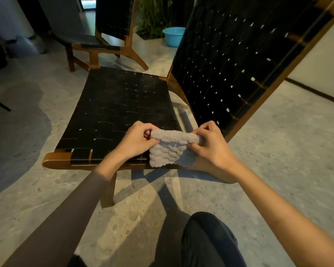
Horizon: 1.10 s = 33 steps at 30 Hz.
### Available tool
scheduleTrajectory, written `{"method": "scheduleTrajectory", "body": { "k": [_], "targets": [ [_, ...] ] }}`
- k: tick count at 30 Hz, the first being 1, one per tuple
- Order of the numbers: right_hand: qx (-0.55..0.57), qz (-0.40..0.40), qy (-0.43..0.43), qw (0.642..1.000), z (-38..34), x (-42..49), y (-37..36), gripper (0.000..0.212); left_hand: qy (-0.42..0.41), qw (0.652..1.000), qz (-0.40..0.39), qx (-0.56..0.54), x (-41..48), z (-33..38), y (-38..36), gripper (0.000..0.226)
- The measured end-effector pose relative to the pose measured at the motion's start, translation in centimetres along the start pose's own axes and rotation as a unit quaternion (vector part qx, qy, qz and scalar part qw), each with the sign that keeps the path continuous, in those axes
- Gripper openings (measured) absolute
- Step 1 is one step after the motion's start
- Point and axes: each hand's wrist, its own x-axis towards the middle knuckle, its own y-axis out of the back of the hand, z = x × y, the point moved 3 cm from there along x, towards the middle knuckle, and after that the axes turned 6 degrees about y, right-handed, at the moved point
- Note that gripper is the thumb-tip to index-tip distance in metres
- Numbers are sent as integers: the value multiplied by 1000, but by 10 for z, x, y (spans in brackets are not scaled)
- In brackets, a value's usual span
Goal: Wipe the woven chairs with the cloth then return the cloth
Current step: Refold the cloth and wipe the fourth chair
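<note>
A grey fluffy cloth (171, 151) hangs folded between both hands, just above the near edge of a woven chair. My left hand (136, 140) pinches its upper left corner and my right hand (210, 143) grips its upper right corner. The near woven chair (116, 105) has a black strap seat in a wooden frame, and its tall black backrest (239, 60) leans away to the right. A second woven chair (104, 33) of the same kind stands farther back on the left.
A light blue plastic basin (173, 36) sits on the floor beside a green plant (154, 16) behind the chairs. My dark-trousered knee (206, 239) is low in view. The floor is pale speckled stone, and a white wall runs along the right.
</note>
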Motion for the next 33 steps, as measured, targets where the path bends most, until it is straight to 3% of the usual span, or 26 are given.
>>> {"method": "scheduleTrajectory", "body": {
  "k": [3, 7, 11, 14, 16, 20, 26, 33],
  "targets": [
    [60, 34, 0, 998, 10, -25, 36, 14, -28, 998, -33, -47, 0, 32, -11, 26],
    [222, 97, -68, 968, 21, -55, 84, 12, -42, 985, -83, -143, 9, 93, -42, 27],
    [215, 260, -124, 933, 39, -85, 133, 14, -82, 984, -65, -142, 22, 152, -74, 39],
    [184, 416, -140, 879, 45, -96, 172, 20, -114, 981, -52, -146, 33, 189, -83, 46],
    [208, 470, -128, 848, 47, -85, 195, 17, -131, 979, -51, -146, 39, 212, -85, 49],
    [246, 488, -106, 830, 44, -23, 228, 17, -150, 977, -76, -128, 50, 240, -89, 63],
    [161, 381, -31, 910, 36, 62, 226, 22, -106, 973, -113, -170, 61, 234, -87, 63],
    [104, 468, -56, 876, 35, 80, 221, 53, -130, 974, -139, -120, 70, 224, -90, 75]
  ]
}}
